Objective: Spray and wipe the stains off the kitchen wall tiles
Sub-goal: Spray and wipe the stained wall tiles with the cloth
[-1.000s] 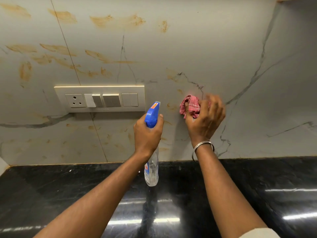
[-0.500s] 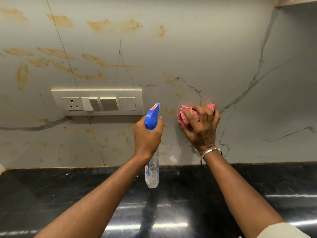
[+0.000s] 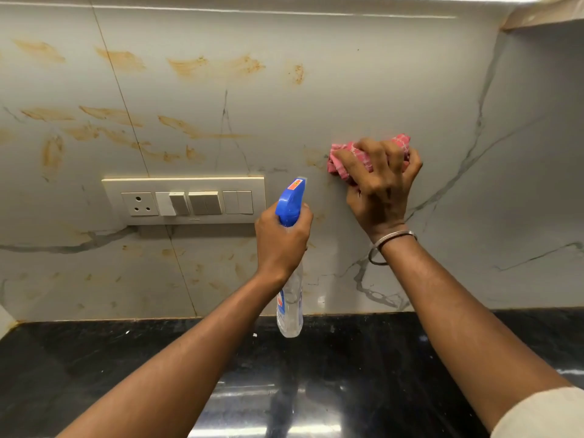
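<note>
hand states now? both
Left hand: closed around the spray bottle.
Right hand: closed on the pink cloth, pressed to the wall.

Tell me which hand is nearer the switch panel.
Left. The left hand grips the spray bottle just beside the switch panel; the right hand presses the cloth farther right.

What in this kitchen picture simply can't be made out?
All in the head view:
- The wall tiles under the pink cloth: covered by cloth and right hand, so any stain there is hidden.
- The spray bottle trigger: hidden behind the left hand.
- Its label: too small to read.
- The stains at far left: cut off by the frame edge.
</note>
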